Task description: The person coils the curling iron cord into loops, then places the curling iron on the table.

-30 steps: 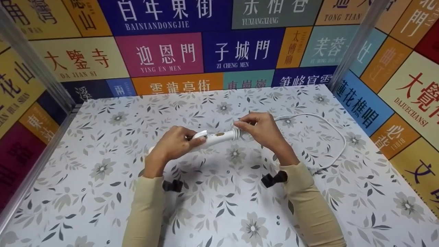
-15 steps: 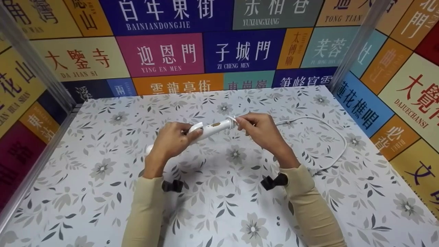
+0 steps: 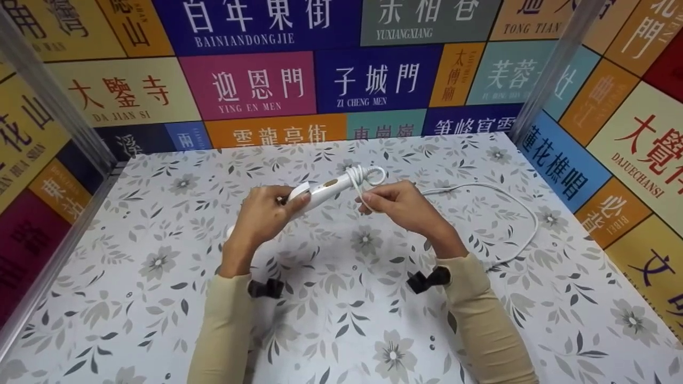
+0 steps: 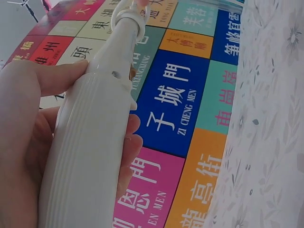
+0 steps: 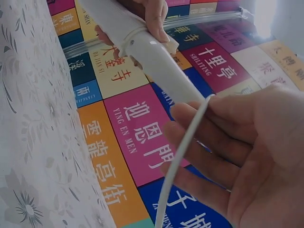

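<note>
My left hand (image 3: pixel 265 214) grips a white curling iron (image 3: pixel 326 193) by its body, with the thumb near the raised white lever (image 3: pixel 299 190). In the left wrist view, the fingers wrap behind its thick ridged part (image 4: pixel 85 142). A brown button (image 3: pixel 331 182) shows on the handle. Several turns of white cord (image 3: pixel 356 174) circle the handle's end, and a loop stands out beyond them. My right hand (image 3: pixel 404 205) pinches the cord just below that end. In the right wrist view, the cord (image 5: pixel 176 161) runs from the thumb and index finger across the other fingers.
The rest of the cord (image 3: pixel 525 205) curves over the floral-patterned table (image 3: pixel 341 320) on the right. Panels with coloured lettering (image 3: pixel 251 85) stand at the back and both sides. Black wrist mounts (image 3: pixel 267 288) stick out from the sleeves.
The right hand has carried the cord round the handle's end and down to its near side; more turns and a loop now show there. The curling iron's cord end has tilted up.
</note>
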Demonstrator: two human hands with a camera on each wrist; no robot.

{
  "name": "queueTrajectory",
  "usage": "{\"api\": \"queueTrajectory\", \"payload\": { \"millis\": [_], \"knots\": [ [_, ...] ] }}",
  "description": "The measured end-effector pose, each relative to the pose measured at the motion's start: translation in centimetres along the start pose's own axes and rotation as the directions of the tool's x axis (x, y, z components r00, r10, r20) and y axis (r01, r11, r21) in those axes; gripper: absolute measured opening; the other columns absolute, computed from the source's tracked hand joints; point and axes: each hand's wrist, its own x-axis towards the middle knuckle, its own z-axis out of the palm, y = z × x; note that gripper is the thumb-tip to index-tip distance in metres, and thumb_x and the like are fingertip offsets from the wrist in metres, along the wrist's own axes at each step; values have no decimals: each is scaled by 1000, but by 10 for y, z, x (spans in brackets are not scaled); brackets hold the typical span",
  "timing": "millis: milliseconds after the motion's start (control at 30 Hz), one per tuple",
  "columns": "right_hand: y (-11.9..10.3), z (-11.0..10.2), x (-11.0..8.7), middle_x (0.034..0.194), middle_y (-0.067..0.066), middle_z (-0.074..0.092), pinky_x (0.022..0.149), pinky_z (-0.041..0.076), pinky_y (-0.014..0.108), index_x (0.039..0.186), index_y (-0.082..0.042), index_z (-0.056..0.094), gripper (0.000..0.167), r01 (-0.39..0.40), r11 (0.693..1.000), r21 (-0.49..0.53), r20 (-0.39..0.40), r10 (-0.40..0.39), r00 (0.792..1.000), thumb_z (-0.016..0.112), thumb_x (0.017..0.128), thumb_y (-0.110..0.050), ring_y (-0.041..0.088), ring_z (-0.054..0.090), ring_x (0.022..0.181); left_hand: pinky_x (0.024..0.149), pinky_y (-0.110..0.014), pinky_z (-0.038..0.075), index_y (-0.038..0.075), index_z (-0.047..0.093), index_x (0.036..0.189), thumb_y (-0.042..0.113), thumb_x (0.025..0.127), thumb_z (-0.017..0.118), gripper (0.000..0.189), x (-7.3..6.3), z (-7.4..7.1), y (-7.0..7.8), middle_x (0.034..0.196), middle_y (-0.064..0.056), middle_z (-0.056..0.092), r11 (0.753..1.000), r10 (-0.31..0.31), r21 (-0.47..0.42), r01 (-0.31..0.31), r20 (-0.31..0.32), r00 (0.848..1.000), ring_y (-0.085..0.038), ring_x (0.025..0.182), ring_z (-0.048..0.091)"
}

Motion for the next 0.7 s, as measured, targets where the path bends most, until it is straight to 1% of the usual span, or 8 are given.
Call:
{"api": "queueTrajectory", "payload": {
  "millis": [133, 233, 333, 433, 533, 600, 700],
  "knots": [
    [11, -8, 1, 103, 16, 76, 98, 52, 39, 113, -4, 75, 27, -39, 999, 6, 81, 38, 996, 60, 101, -23, 21, 71, 102, 67, -33, 44, 8, 78, 109, 47, 95, 65, 43, 1, 0, 0, 92, -11, 73, 1000, 23, -7, -23, -7, 1000, -24, 78, 60],
    [22, -14, 2, 109, 15, 76, 104, 49, 45, 117, -5, 74, 30, -72, 996, -42, 149, 78, 986, 59, 102, -26, 25, 70, 110, 67, -33, 44, 8, 78, 107, 46, 95, 65, 42, 1, 0, -2, 91, -11, 74, 999, 36, -10, -36, -19, 999, -24, 76, 60],
    [30, -19, 4, 110, 12, 76, 106, 47, 47, 117, -7, 75, 32, -114, 987, -109, 184, 132, 974, 60, 101, -31, 26, 69, 111, 68, -33, 45, 8, 78, 109, 46, 95, 65, 42, 0, -1, -2, 92, -11, 74, 999, 32, -13, -32, -19, 999, -24, 77, 61],
    [34, -22, 4, 104, 10, 77, 99, 50, 45, 113, -9, 77, 33, -154, 974, -163, 173, 182, 968, 61, 100, -35, 24, 71, 105, 69, -33, 45, 9, 77, 111, 46, 95, 65, 42, 1, -1, -1, 95, -11, 74, 1000, 20, -15, -20, -4, 1000, -24, 79, 61],
    [37, -21, 5, 92, 7, 77, 87, 52, 40, 104, -12, 80, 36, -189, 960, -206, 151, 222, 963, 61, 99, -43, 20, 70, 92, 69, -33, 44, 10, 78, 110, 46, 94, 66, 41, 1, -1, -2, 93, -11, 73, 999, 22, -25, -21, 10, 1000, -24, 79, 60],
    [39, -20, 6, 84, 4, 76, 77, 51, 35, 98, -15, 80, 39, -211, 949, -232, 141, 248, 959, 61, 97, -50, 19, 68, 83, 68, -32, 43, 10, 78, 105, 44, 94, 67, 38, 0, -1, -2, 90, -10, 72, 999, 44, -30, -43, 19, 999, -23, 77, 58],
    [41, -19, 6, 75, 0, 69, 62, 44, 31, 88, -17, 80, 43, -253, 931, -263, 112, 290, 950, 64, 92, -56, 18, 60, 70, 66, -32, 42, 10, 79, 97, 40, 94, 68, 32, -1, -1, -2, 84, -8, 71, 995, 99, -38, -97, 45, 994, -21, 72, 56]
  ]
}}
